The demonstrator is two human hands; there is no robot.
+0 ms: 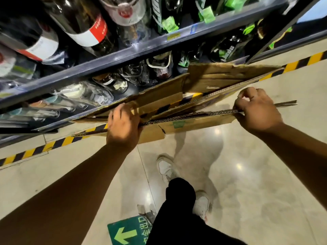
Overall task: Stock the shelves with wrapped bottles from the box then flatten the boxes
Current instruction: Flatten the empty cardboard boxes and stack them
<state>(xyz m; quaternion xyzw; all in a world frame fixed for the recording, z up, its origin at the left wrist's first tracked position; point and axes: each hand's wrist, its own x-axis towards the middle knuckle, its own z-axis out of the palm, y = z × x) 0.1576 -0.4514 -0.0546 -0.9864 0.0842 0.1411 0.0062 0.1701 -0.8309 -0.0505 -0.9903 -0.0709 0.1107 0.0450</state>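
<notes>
left grip, right grip, curled round boxes

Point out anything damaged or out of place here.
The flattened cardboard, gripped by the left hand and right hand, has a short tear in its lower panel. The top edge of the green floor sign looks scuffed and peeling.

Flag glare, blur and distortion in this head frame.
Head view: bright glare spots on the glossy floor; slight wide-angle bow in the shelf rail; bottles at top left smeared by blur; flattened cardboard, left hand and right hand fairly sharp; soft shadow under the shoes.
</notes>
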